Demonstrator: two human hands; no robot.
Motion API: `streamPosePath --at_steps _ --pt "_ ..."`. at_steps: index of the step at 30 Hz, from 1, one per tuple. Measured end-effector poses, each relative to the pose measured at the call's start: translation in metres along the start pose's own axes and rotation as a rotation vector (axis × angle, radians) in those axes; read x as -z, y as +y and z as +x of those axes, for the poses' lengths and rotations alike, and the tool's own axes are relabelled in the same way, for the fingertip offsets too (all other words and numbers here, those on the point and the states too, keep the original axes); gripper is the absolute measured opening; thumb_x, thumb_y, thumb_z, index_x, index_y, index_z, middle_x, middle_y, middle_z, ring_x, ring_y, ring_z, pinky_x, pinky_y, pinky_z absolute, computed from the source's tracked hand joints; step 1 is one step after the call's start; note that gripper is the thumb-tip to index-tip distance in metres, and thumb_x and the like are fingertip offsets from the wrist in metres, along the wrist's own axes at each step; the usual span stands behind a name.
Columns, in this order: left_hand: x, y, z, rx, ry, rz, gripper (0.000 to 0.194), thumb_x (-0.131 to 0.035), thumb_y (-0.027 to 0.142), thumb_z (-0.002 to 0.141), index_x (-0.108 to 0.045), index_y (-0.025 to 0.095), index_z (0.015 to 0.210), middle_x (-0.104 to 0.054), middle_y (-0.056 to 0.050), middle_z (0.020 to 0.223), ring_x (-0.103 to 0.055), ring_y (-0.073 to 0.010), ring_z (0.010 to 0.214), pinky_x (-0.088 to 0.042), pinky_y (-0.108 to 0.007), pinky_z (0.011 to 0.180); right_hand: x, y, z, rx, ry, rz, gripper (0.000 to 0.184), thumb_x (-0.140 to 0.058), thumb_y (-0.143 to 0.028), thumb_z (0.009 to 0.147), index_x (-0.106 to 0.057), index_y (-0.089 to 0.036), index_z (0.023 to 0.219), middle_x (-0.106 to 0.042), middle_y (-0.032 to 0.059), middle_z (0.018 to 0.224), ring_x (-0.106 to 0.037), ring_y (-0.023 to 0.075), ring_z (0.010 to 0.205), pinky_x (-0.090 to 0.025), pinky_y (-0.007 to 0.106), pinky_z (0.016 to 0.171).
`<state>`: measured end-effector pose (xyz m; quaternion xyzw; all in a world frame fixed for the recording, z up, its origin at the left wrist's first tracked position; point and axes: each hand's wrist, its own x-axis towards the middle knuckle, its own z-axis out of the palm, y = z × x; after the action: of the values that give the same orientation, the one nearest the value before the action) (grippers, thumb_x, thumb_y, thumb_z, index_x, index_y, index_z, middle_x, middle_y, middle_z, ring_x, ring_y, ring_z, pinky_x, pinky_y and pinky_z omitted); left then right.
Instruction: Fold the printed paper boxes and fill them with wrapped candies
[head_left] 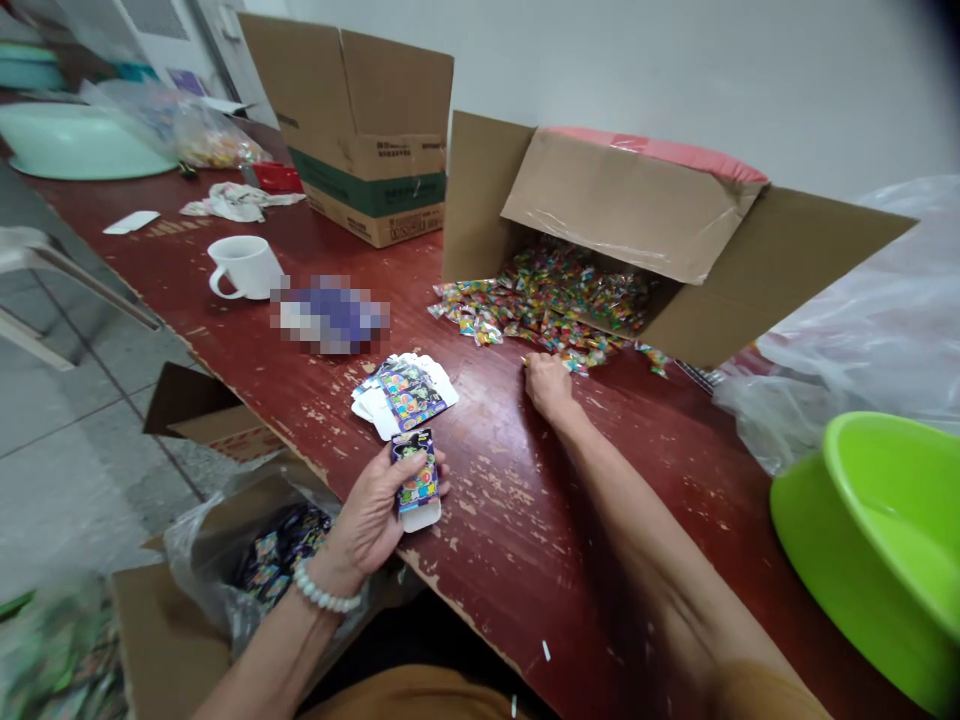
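Note:
My left hand (375, 510) is closed around a small printed carton (417, 482), held upright over the near edge of the red table (517, 520). A short stack of flat printed cartons (405, 395) lies just beyond it. My right hand (549, 385) reaches forward with its fingers curled, pinching at the near edge of a heap of small colourful wrapped candies (555, 300). The candies spill out of a cardboard box lying on its side (622, 210). What the right fingers hold is too small to make out.
A green basin (885, 540) sits at the right, clear plastic bags (847, 330) behind it. A white mug (244, 268) and another cardboard box (367, 130) stand further back. Below the table's left edge, a bag-lined box (262, 560) holds more printed cartons.

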<state>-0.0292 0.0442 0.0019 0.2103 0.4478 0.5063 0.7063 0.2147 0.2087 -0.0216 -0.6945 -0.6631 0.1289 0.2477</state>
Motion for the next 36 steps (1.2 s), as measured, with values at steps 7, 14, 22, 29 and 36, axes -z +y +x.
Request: streamPosePath --at_steps 7,14,22,29,36 --pt "0.018 0.021 -0.007 -0.216 0.13 0.116 0.043 -0.089 0.027 0.061 -0.07 0.016 0.098 -0.07 0.001 0.08 -0.063 -0.0106 0.06 -0.058 -0.022 0.054 0.02 -0.044 -0.084 0.105 -0.148 0.321 0.025 -0.048 -0.037 0.096 -0.065 -0.018 0.095 -0.07 0.006 0.093 -0.065 0.0185 0.086 -0.05 0.029 0.076" --pt "0.015 0.018 -0.011 -0.183 0.102 0.038 0.049 -0.085 0.012 0.061 -0.061 0.019 0.102 -0.069 0.0 0.084 -0.068 -0.017 0.068 -0.063 -0.031 0.055 0.006 -0.086 -0.182 -0.002 -0.197 1.142 0.028 -0.065 -0.038 0.088 -0.059 -0.025 0.112 -0.065 -0.0012 0.086 -0.062 0.0138 0.076 -0.051 0.026 0.072" --pt "0.017 0.0 -0.034 0.07 -0.05 0.022 0.042 -0.082 0.008 0.065 -0.053 0.019 0.095 -0.072 -0.005 0.092 -0.073 -0.0229 0.077 -0.064 -0.038 0.062 0.006 -0.082 -0.184 0.004 0.011 1.017 0.023 -0.068 -0.034 0.085 -0.065 -0.021 0.105 -0.067 -0.0009 0.079 -0.064 0.0129 0.064 -0.052 0.024 0.059" --pt "0.008 -0.02 -0.05 0.256 -0.449 0.094 0.052 -0.086 0.015 0.063 -0.061 0.017 0.108 -0.068 -0.005 0.096 -0.068 -0.0158 0.065 -0.061 -0.031 0.058 0.022 -0.092 -0.187 0.035 0.029 0.982 0.018 -0.073 -0.034 0.082 -0.066 -0.019 0.089 -0.072 0.0012 0.077 -0.068 0.0149 0.067 -0.052 0.026 0.062" --pt "0.0 -0.018 -0.051 0.164 -0.549 0.175 0.037 -0.075 0.025 0.077 -0.059 0.019 0.11 -0.067 -0.004 0.09 -0.069 -0.0148 0.058 -0.054 -0.023 0.053 0.037 -0.092 -0.19 0.006 0.137 0.923 0.02 -0.076 -0.036 0.077 -0.069 -0.019 0.086 -0.07 0.0011 0.074 -0.062 0.0142 0.064 -0.049 0.027 0.061"
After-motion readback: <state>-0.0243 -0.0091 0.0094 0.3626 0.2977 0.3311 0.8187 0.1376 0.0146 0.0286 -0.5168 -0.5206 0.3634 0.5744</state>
